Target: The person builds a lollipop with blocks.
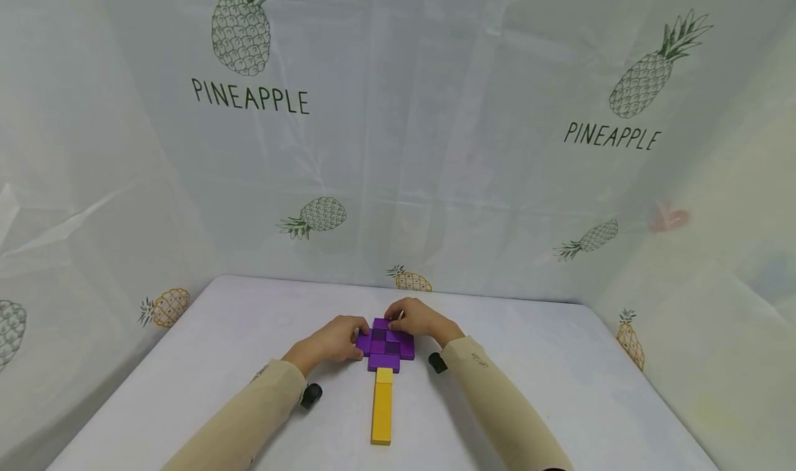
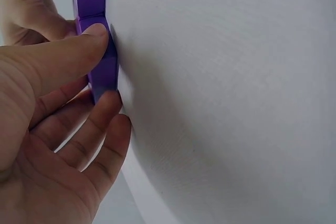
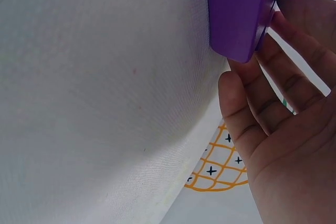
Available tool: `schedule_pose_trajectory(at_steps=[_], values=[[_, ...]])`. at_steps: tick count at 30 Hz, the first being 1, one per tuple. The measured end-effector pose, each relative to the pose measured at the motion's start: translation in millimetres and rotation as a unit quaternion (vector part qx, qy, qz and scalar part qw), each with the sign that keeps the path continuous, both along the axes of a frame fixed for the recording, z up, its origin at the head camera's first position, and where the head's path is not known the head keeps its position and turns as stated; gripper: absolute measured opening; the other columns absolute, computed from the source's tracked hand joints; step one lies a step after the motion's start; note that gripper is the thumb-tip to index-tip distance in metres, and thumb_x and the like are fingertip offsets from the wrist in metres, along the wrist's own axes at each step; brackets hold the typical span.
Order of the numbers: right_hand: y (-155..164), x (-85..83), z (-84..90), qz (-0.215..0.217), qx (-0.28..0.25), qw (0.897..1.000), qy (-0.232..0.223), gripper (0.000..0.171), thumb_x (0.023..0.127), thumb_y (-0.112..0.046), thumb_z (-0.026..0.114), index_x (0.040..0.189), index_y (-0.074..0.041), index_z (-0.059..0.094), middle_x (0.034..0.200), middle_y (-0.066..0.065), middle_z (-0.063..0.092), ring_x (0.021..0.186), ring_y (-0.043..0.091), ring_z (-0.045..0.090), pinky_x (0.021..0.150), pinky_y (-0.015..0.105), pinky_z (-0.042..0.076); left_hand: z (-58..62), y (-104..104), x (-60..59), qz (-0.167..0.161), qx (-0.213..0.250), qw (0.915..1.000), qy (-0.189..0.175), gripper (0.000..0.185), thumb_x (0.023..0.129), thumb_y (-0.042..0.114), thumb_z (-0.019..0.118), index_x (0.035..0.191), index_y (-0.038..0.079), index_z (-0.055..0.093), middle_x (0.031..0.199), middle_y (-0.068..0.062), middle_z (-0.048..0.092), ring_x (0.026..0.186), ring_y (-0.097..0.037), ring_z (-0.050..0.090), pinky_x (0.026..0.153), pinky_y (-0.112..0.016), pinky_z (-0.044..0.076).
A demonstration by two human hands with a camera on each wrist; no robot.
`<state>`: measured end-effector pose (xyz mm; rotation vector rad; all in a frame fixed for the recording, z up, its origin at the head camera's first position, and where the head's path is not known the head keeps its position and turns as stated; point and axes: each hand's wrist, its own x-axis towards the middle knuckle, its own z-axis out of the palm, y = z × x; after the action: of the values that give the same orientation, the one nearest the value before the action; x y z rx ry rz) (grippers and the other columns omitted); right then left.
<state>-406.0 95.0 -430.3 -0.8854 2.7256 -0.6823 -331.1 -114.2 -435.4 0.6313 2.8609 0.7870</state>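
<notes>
Several purple blocks [image 1: 383, 362] lie flat together on the table as a flower-like cluster, darker squares showing among them. Below it, a small yellow block [image 1: 384, 376] meets the end of a long yellow block [image 1: 382, 416]. My left hand [image 1: 332, 340] grips the leftmost purple block [image 2: 104, 74], thumb on one side and fingers at the other. At the back right of the cluster, my right hand [image 1: 419, 317] holds a purple block, its thumb over the top and fingers behind. The right wrist view shows those fingers at the end of a purple block [image 3: 236, 14].
The white table [image 1: 497, 340] ends at a back edge against a hanging curtain [image 1: 435, 146] printed with pineapples. Black pieces [image 1: 311, 395] sit at both wrists, close over the table.
</notes>
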Motion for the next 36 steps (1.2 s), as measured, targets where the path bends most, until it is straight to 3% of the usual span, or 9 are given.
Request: schedule_pose_trajectory(at_steps=[7, 14, 26, 36], values=[[1, 2.5, 0.7, -0.012, 0.005, 1.000, 0.000, 0.024, 0.084, -0.022, 0.062, 0.107, -0.017, 0.064, 0.099, -0.008, 0.062, 0.085, 0.007, 0.055, 0.077, 0.027, 0.047, 2.5, -1, 0.1, -0.005, 0.004, 1.0000, -0.002, 0.041, 0.070, 0.015, 0.077, 0.106, 0.011, 0.058, 0.086, -0.003, 0.056, 0.075, -0.016, 0.047, 0.068, -0.031, 0.042], [9, 8.7, 7.3, -0.013, 0.036, 0.999, 0.035, 0.029, 0.084, -0.029, 0.061, 0.110, -0.015, 0.063, 0.102, -0.008, 0.061, 0.092, 0.011, 0.054, 0.081, 0.029, 0.046, 3.5, -1, 0.9, -0.008, 0.002, 1.0000, -0.001, 0.042, 0.068, 0.016, 0.078, 0.105, 0.010, 0.058, 0.087, -0.003, 0.056, 0.077, -0.016, 0.048, 0.070, -0.032, 0.043], [40, 33.8, 14.4, -0.016, 0.044, 0.996, 0.077, 0.033, 0.085, -0.034, 0.057, 0.110, -0.012, 0.063, 0.103, -0.003, 0.060, 0.095, 0.013, 0.053, 0.084, 0.033, 0.045, 2.8, -3, 2.8, -0.005, -0.001, 1.0000, 0.004, 0.046, 0.066, 0.018, 0.080, 0.106, 0.013, 0.059, 0.096, 0.000, 0.057, 0.081, -0.016, 0.050, 0.075, -0.033, 0.046], [78, 57.2, 17.7, -0.026, 0.059, 0.992, 0.107, 0.032, 0.085, -0.033, 0.058, 0.109, -0.012, 0.064, 0.106, -0.002, 0.058, 0.102, 0.017, 0.052, 0.090, 0.038, 0.042, -1.9, -19, 14.5, -0.002, -0.026, 0.9983, 0.052, 0.042, 0.071, 0.021, 0.076, 0.108, 0.011, 0.058, 0.113, -0.005, 0.056, 0.100, -0.022, 0.052, 0.091, -0.043, 0.041]])
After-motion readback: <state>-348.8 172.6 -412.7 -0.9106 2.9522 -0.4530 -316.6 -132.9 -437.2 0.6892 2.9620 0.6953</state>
